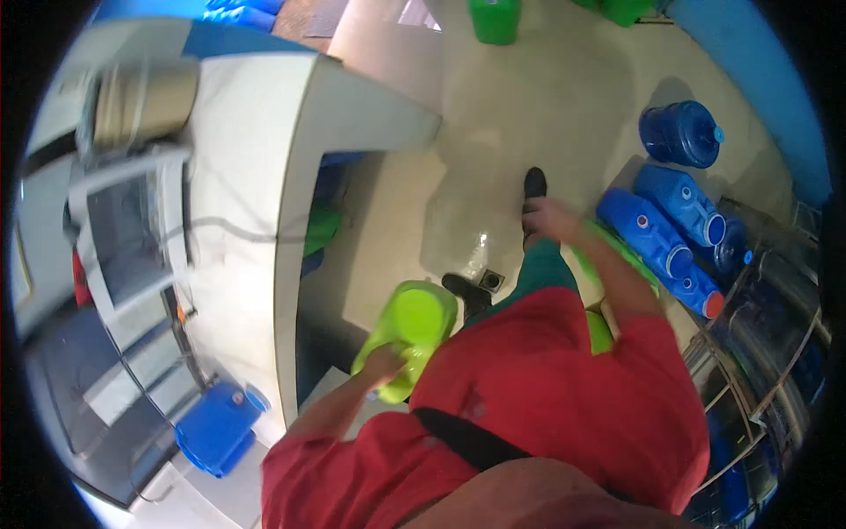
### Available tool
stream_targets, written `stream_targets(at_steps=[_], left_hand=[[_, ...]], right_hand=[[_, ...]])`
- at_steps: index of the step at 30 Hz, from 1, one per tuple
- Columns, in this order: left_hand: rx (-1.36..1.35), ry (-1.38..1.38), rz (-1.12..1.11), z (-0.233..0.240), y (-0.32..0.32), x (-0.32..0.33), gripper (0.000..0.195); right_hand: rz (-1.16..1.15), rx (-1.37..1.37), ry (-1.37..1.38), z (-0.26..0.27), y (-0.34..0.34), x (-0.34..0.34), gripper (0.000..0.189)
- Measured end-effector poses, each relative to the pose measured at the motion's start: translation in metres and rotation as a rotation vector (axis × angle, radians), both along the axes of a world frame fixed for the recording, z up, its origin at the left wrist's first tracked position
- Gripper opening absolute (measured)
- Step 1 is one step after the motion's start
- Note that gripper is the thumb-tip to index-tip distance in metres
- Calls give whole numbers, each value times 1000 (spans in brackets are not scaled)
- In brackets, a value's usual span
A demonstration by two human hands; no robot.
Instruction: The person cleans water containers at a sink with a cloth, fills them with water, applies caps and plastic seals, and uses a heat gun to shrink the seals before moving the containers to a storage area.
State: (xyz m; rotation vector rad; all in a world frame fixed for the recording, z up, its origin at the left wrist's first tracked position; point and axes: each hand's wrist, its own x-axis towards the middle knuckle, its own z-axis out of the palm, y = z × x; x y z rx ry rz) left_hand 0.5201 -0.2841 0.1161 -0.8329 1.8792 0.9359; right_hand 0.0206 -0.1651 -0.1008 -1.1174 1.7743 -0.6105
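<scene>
My left hand [386,362] is closed around the grip of a lime green plastic water jug [416,316], which hangs at my left side near a white counter. The fingers partly hide the grip. My right hand [550,219] is stretched forward in front of my leg, above a dark shoe [535,184]. It is blurred and looks empty, with its fingers apart. Partly behind my right forearm is another green plastic container [618,250].
White counter [254,198] with a framed device [132,228] and a blue jug [215,423] at left. Blue jugs [644,221] and a round water bottle [677,134] lie on the floor at right, by a metal rack [753,413]. A floor drain [491,281] lies near my feet; a green bucket [494,23] stands ahead.
</scene>
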Motion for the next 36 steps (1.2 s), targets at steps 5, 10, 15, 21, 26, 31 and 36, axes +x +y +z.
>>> stream_targets(at_steps=[5, 10, 15, 21, 26, 31, 36], left_hand=[[118, -104, 153, -243, -19, -170, 57], [54, -162, 70, -365, -66, -385, 44], [130, 323, 615, -375, -123, -582, 53], [100, 658, 217, -245, -209, -693, 56], [-273, 661, 51, -214, -227, -522, 50], [-154, 348, 251, -116, -170, -226, 52], [-192, 96, 737, 28, -69, 61, 56]], right_hand=[[-726, 667, 493, 54, 401, -238, 40], [-450, 1341, 1036, 261, 699, -234, 26], [-928, 895, 213, 254, 687, -99, 36], [-627, 951, -254, 102, 411, -70, 37], [-541, 466, -5, 30, 253, -146, 36], [-453, 145, 122, -27, 168, -205, 33], [108, 301, 351, -62, 81, -212, 25]])
